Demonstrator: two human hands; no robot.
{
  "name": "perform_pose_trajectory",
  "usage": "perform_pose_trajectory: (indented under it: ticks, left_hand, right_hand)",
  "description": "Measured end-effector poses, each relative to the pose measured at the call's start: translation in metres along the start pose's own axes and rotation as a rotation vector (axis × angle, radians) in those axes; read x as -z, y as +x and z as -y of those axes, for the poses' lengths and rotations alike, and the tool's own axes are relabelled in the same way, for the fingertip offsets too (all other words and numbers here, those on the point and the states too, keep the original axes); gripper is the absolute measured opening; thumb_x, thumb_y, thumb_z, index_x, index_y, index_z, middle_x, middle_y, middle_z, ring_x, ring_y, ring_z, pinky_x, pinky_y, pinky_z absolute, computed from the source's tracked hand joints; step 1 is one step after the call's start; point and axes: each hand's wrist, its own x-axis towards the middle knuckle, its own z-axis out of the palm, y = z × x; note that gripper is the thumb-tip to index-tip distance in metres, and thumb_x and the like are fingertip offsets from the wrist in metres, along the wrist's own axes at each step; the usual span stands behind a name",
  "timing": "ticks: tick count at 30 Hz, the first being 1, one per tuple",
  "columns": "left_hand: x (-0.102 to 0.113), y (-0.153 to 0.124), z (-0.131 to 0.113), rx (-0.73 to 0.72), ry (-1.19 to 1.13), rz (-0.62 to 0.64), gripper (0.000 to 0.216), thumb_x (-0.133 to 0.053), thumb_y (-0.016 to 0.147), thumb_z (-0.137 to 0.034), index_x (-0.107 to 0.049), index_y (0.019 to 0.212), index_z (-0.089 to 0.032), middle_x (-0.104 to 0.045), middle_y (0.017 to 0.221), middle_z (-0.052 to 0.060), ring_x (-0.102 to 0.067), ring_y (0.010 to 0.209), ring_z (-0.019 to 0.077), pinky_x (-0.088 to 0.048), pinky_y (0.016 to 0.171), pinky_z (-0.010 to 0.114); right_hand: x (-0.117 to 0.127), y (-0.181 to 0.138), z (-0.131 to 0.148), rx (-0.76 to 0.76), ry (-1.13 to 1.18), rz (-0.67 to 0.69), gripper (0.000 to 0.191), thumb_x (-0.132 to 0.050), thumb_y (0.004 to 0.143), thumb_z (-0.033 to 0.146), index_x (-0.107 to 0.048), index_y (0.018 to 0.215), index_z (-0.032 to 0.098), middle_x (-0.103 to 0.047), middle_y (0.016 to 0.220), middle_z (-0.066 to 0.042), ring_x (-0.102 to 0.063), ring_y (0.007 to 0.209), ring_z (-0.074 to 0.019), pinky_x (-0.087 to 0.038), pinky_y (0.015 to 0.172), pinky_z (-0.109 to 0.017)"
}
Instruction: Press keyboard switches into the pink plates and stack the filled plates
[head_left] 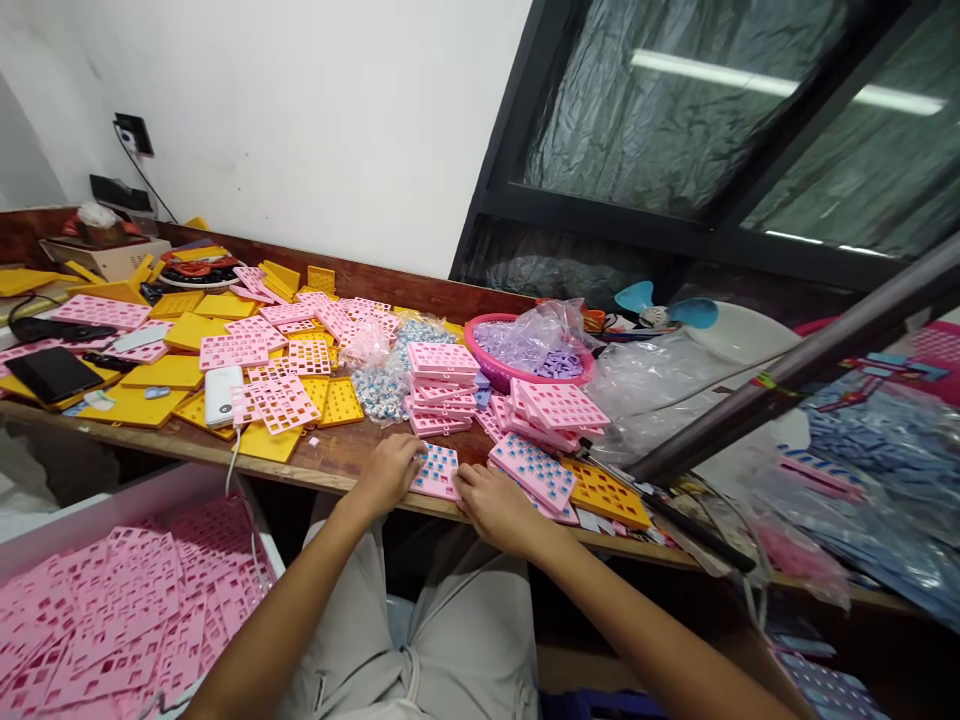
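A pink plastic board [437, 472] dotted with blue pieces lies at the front edge of the bench, between my two hands. My left hand [388, 474] grips its left side, fingers bent over the edge. On the opposite side, the fingers of my right hand [495, 506] are closed on the board's right edge. Just right of my right hand lies another pink board with blue pieces [534, 470], on top of more pink boards. Behind the held board rises a stack of pink boards [442, 385].
A clear bag of blue and white pieces [380, 390] and a pink basket [525, 372] of purple pieces stand behind. Yellow boards [176, 370], a phone [54, 374] and a white power bank [223, 396] lie left. A grey pole [795, 365] slants across the right; a white bin [262, 520] holds pink sheets.
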Motion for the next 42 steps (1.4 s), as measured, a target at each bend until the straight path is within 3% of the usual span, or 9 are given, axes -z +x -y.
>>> perform_pose_trajectory:
  ticks: [3,7,13,19,25,28,32,37,42]
  left_hand:
    - [-0.01,-0.01,-0.003,-0.001,0.059,0.017,0.02,-0.054,0.095,-0.018,-0.064,0.112,-0.02,-0.069,0.117,0.009,-0.061,0.113,0.0228,-0.046,0.099,0.038]
    - [-0.007,-0.015,-0.003,0.023,0.05,0.007,0.018,-0.054,0.095,-0.018,-0.063,0.11,-0.022,-0.07,0.116,0.007,-0.063,0.112,0.0211,-0.045,0.098,0.036]
    - [0.001,-0.013,-0.006,0.074,-0.066,-0.029,0.016,-0.053,0.096,-0.02,-0.065,0.107,-0.022,-0.07,0.108,0.005,-0.063,0.105,0.0204,-0.046,0.093,0.034]
    - [0.002,-0.014,-0.006,0.115,-0.203,-0.148,0.016,-0.056,0.095,-0.028,-0.068,0.104,-0.021,-0.07,0.103,0.007,-0.061,0.101,0.0212,-0.047,0.091,0.035]
    - [0.001,-0.013,-0.006,0.153,-0.181,-0.13,0.017,-0.057,0.094,-0.029,-0.07,0.102,-0.022,-0.071,0.102,0.007,-0.062,0.099,0.0221,-0.048,0.092,0.037]
    - [0.002,-0.014,-0.004,0.158,-0.194,-0.142,0.017,-0.056,0.094,-0.029,-0.069,0.103,-0.021,-0.071,0.104,0.007,-0.062,0.1,0.0214,-0.048,0.091,0.036]
    - [0.003,-0.012,-0.007,0.152,-0.196,-0.165,0.026,-0.054,0.097,-0.029,-0.066,0.119,-0.021,-0.069,0.109,0.008,-0.061,0.102,0.0206,-0.048,0.092,0.035]
    - [-0.009,0.0,-0.031,0.003,0.024,-0.034,0.031,-0.049,0.1,-0.026,-0.065,0.126,-0.025,-0.068,0.114,0.009,-0.059,0.107,0.0226,-0.045,0.094,0.039]
    - [-0.029,0.013,-0.048,-0.086,0.279,0.139,0.019,-0.055,0.095,-0.021,-0.071,0.106,-0.023,-0.073,0.099,0.008,-0.06,0.098,0.0253,-0.043,0.09,0.042]
  right_hand:
    - [0.01,0.006,-0.009,0.016,0.069,-0.016,0.022,-0.052,0.095,0.02,-0.069,0.109,0.017,-0.067,0.104,-0.011,-0.06,0.095,-0.0218,-0.043,0.085,-0.032]
    - [0.025,0.059,-0.021,-0.032,0.094,-0.11,0.026,-0.052,0.096,0.016,-0.071,0.113,0.021,-0.07,0.107,-0.007,-0.063,0.101,-0.02,-0.045,0.085,-0.028]
    - [0.025,0.139,-0.015,0.151,-0.169,0.217,0.02,-0.058,0.093,0.018,-0.077,0.098,0.017,-0.075,0.098,-0.012,-0.071,0.089,-0.0236,-0.049,0.075,-0.028]
    - [0.018,0.15,-0.017,0.239,-0.275,0.258,0.022,-0.055,0.092,0.013,-0.077,0.095,0.014,-0.077,0.093,-0.014,-0.073,0.084,-0.0242,-0.052,0.074,-0.03]
    - [0.028,0.159,-0.014,0.239,-0.257,0.279,0.019,-0.056,0.092,0.011,-0.075,0.095,0.014,-0.076,0.093,-0.014,-0.073,0.084,-0.0237,-0.049,0.075,-0.029]
    - [0.042,0.148,-0.021,0.176,-0.175,0.182,0.019,-0.055,0.093,0.015,-0.071,0.103,0.014,-0.075,0.099,-0.014,-0.071,0.087,-0.0232,-0.047,0.074,-0.027]
    - [0.049,0.093,-0.042,0.044,0.07,-0.011,0.018,-0.054,0.096,0.029,-0.068,0.1,0.018,-0.073,0.098,-0.009,-0.067,0.084,-0.0205,-0.042,0.068,-0.026]
    - [0.016,0.013,-0.049,-0.119,0.241,0.003,0.014,-0.057,0.095,0.03,-0.067,0.094,0.021,-0.072,0.092,-0.004,-0.065,0.08,-0.0184,-0.039,0.067,-0.025]
    - [-0.012,-0.007,-0.038,-0.229,0.128,-0.014,0.014,-0.057,0.096,0.031,-0.066,0.095,0.02,-0.07,0.097,-0.008,-0.065,0.087,-0.0207,-0.041,0.071,-0.027]
